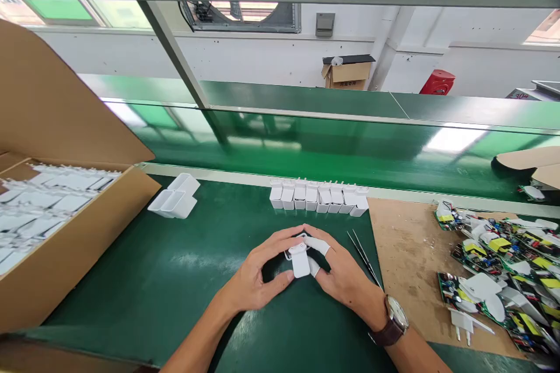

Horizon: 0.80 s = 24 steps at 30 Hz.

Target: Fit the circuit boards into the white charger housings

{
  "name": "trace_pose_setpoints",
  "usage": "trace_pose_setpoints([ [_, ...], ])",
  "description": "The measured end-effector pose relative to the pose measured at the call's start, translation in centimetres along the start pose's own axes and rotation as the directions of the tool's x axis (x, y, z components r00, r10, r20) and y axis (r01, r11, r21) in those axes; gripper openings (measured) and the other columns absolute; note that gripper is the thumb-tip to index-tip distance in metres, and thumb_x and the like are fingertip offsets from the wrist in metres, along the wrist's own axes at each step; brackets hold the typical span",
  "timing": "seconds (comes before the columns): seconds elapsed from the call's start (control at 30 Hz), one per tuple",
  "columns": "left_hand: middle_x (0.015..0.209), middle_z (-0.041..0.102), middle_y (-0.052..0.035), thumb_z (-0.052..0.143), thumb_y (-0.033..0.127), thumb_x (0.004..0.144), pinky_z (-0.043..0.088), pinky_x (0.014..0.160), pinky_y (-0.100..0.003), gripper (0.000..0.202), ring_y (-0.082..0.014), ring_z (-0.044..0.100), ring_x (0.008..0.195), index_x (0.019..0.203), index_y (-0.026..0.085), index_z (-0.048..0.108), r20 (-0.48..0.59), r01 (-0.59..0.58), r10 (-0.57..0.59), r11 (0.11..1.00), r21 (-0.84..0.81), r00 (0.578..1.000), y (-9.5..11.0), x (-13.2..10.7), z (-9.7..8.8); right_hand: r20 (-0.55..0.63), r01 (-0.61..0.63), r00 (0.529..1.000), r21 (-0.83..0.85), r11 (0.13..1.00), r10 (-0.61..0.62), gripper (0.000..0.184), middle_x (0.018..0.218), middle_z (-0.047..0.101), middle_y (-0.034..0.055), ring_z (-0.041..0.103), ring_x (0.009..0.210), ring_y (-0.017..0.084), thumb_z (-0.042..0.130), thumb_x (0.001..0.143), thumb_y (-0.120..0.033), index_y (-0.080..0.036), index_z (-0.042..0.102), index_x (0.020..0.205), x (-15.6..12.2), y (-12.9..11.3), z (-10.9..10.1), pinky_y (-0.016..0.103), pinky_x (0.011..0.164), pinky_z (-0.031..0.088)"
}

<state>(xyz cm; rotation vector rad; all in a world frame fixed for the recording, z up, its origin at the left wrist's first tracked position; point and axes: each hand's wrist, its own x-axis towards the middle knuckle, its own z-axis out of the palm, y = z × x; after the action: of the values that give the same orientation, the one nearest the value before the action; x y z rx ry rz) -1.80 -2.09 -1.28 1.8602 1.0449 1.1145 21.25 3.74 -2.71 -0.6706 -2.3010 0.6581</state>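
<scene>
Both hands meet over the green work mat, around a small white plastic charger housing [300, 262] with a flat, rounded lower face. My left hand [266, 271] has its fingertips on the upper end and its thumb near the lower left edge. Two fingers of my right hand [343, 271] wear white finger covers and press on the right side of the piece. The fingers partly hide its upper end. A pair of tweezers [366, 256] lies just beyond my right hand. Behind the hands stands a row of several white charger housings [318, 198].
An open cardboard box [100, 215] full of white parts stands at left. Near it sit white plastic trays [174, 195]. At right, circuit boards [503, 268] with wires pile up on a brown board [402, 280], beside a white plug [464, 322]. A green conveyor belt [332, 151] runs behind.
</scene>
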Motion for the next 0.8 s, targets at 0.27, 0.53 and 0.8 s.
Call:
trace_pose_setpoints([
  [0.27, 0.131, 0.071, -0.0149, 0.071, 0.033, 0.095, 0.059, 0.101, -0.046, 0.028, -0.0274, 0.07, 0.118, 0.12, 0.022, 0.066, -0.218, 0.113, -0.12, 0.993, -0.041, 0.969, -0.5, 0.4, 0.8, -0.077, 0.073, 0.994, -0.022, 0.997, -0.074, 0.045, 0.118, 0.067, 0.0137, 0.069, 0.105, 0.026, 0.057, 0.092, -0.008, -0.023, 0.052, 0.134, 0.4, -0.3, 0.3, 0.042, 0.087, 0.065],
  [0.53, 0.122, 0.073, -0.013, 0.073, 0.042, 0.093, 0.061, 0.091, -0.039, 0.036, -0.0229, 0.071, 0.104, 0.119, 0.021, 0.059, -0.244, 0.158, -0.247, 0.929, -0.333, 0.938, 0.2, 0.8, 1.7, -0.021, 0.191, 0.98, -0.195, 0.962, -0.199, 0.037, 0.119, 0.061, 0.0168, 0.065, 0.104, 0.027, 0.053, 0.097, -0.011, -0.017, 0.054, 0.134, 0.1, -0.2, 0.7, 0.044, 0.082, 0.066],
  [0.8, 0.129, 0.066, -0.0094, 0.05, 0.032, 0.106, 0.053, 0.105, -0.043, 0.035, -0.023, 0.062, 0.119, 0.139, 0.029, 0.06, -0.247, 0.045, -0.006, 0.987, 0.152, 0.969, -0.2, 0.2, 1.3, 0.04, 0.269, 0.961, -0.356, 0.895, -0.273, 0.053, 0.15, 0.043, 0.0244, 0.056, 0.134, 0.035, 0.056, 0.089, -0.004, -0.015, 0.053, 0.141, 0.4, -0.7, 0.4, 0.05, 0.099, 0.062],
])
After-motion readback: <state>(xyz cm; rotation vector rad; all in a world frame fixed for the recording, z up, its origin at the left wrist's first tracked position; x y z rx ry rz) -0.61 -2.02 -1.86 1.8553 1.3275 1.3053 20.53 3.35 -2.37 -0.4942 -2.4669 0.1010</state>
